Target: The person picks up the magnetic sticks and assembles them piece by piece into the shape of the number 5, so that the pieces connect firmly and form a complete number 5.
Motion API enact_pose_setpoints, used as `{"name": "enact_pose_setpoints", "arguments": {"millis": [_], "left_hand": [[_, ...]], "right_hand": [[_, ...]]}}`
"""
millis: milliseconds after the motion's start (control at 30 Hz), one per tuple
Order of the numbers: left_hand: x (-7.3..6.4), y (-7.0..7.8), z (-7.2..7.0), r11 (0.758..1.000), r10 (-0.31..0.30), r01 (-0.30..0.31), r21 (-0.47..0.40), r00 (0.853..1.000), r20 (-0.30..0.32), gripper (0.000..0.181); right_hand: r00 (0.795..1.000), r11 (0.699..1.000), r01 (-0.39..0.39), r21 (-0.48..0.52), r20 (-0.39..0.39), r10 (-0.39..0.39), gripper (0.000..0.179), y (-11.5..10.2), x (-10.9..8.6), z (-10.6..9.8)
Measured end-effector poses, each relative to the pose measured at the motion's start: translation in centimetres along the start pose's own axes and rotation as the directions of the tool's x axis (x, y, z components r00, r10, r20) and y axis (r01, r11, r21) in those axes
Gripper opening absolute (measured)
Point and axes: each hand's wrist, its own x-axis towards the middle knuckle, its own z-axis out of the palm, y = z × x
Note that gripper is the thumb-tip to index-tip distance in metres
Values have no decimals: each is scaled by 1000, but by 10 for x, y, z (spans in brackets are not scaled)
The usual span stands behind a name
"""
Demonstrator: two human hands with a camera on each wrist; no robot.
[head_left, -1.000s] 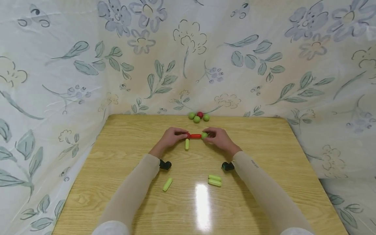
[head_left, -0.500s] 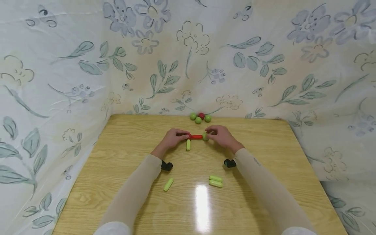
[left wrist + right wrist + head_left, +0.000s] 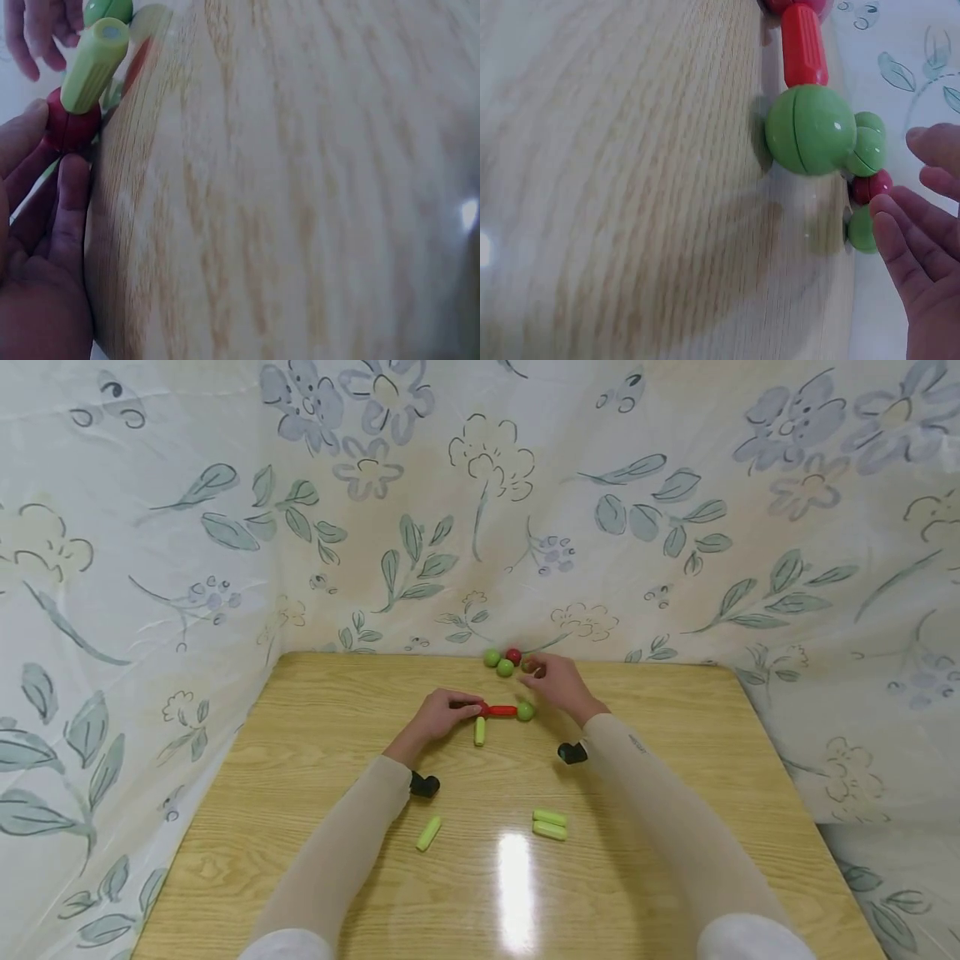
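My left hand [image 3: 441, 713] pinches a red ball [image 3: 73, 120] between thumb and fingers. A ridged yellow-green rod [image 3: 96, 64] joins this ball and points toward the front. From the ball a red rod [image 3: 502, 711] runs right to a green ball [image 3: 810, 129], which lies on the table untouched. My right hand [image 3: 561, 683] hovers at the back right, thumb and fingers apart, holding nothing. Its fingertips are right beside a loose green ball [image 3: 861, 229], partly hidden by the hand in the head view.
Beside that loose ball at the table's back edge lie a red ball [image 3: 513, 656] and two green balls [image 3: 506, 667]. Nearer the front are a pair of yellow-green rods [image 3: 550, 824] and a single one [image 3: 428, 833]. A flowered cloth [image 3: 360, 560] hangs behind the table.
My right hand has let go of the green ball on the red rod's end and moved back to the loose balls. My left hand still pinches the red ball.
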Motion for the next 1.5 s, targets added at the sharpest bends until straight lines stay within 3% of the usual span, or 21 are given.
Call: {"name": "enact_pose_setpoints", "arguments": {"millis": [333,800,1200,1500], "left_hand": [[2,2,0,1000,21,-21,5,1000,2,34],[5,0,0,999,39,-39,-13,999,6,33],[5,0,-2,997,52,-51,-52,999,17,32],[3,-1,-1,997,46,-45,-62,999,14,32]], "right_hand": [[999,1000,-12,-24,31,13,43,-2,22,14],[997,997,-46,-61,57,49,48,0,34,30],[998,989,-23,-147,62,32,41,-5,34,32],[999,988,13,-153,43,-6,36,-3,31,32]]}}
